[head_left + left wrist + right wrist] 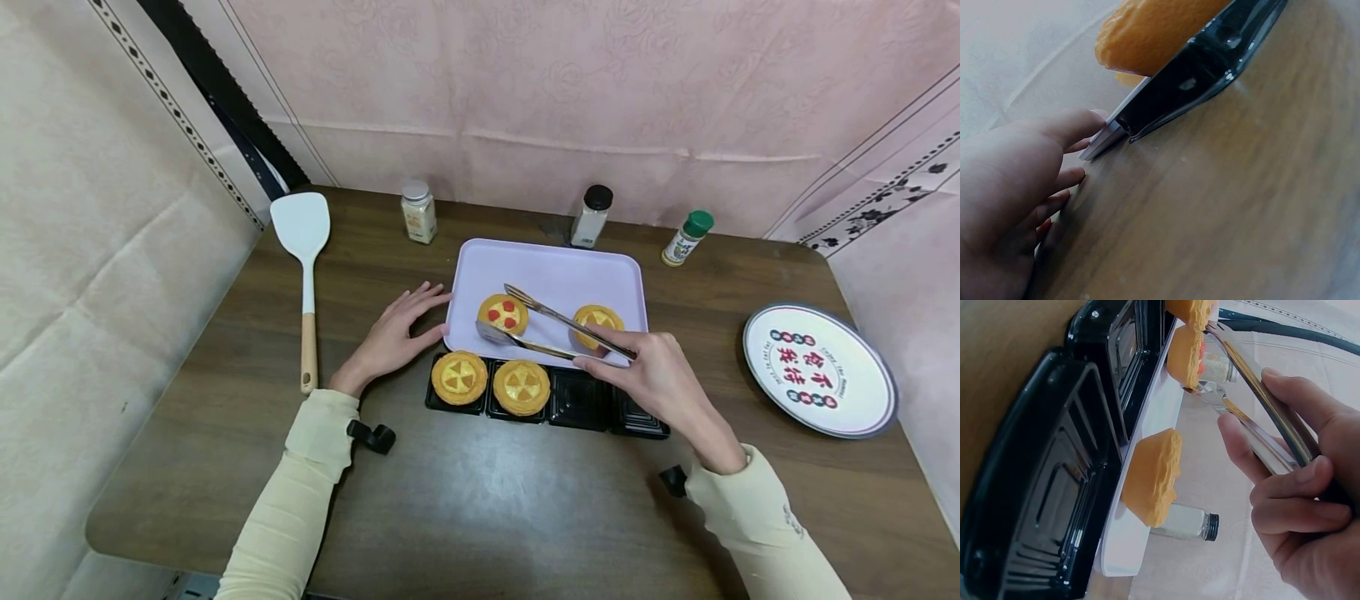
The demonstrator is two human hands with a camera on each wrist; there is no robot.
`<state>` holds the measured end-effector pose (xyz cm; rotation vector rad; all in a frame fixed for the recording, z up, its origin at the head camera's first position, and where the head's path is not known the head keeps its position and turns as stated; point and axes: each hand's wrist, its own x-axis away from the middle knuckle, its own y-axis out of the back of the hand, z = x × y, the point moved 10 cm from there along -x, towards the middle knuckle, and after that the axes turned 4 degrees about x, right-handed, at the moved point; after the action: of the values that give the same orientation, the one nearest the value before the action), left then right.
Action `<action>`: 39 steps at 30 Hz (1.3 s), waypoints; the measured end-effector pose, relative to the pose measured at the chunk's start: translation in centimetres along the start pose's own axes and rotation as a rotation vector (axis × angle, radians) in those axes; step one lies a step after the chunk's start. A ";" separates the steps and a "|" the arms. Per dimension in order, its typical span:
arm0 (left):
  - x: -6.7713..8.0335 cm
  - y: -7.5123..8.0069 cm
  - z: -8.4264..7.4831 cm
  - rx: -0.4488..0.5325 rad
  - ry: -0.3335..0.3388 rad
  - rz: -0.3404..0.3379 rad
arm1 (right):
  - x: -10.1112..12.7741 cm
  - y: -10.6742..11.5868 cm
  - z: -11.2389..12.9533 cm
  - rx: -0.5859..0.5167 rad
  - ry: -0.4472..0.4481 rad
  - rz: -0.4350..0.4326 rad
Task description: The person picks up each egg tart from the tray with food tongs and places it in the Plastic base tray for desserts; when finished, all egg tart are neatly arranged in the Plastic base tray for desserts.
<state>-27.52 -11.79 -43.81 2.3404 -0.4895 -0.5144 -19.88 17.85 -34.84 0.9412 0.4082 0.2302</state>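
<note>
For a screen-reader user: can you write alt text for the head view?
The right hand holds tongs around a red-dotted tart on a lilac tray, while the left hand rests at the tray's edge. Another tart is on the tray, and two more sit in a black mould in front.

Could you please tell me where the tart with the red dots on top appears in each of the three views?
Head: the red-dotted tart sits on the lavender tray, between the tips of the tongs that the right hand holds.
Left wrist: not identifiable; only one orange tart edge shows at the top.
Right wrist: upper middle, at the tong tips.
Shared landmark: the black tart container.
</note>
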 end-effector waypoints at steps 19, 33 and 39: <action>-0.2 -0.1 -0.3 -0.005 0.001 0.007 | 1.3 2.0 0.1 -0.036 0.005 -0.050; 0.0 0.0 -0.1 0.002 -0.003 0.000 | 6.8 7.1 -0.9 -0.030 0.011 -0.095; 0.1 0.2 0.0 0.001 0.003 0.004 | 9.8 8.2 -2.7 -0.002 -0.060 -0.099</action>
<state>-27.50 -11.93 -43.71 2.3399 -0.4936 -0.5091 -12.41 28.14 -31.83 0.9212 0.3986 0.1118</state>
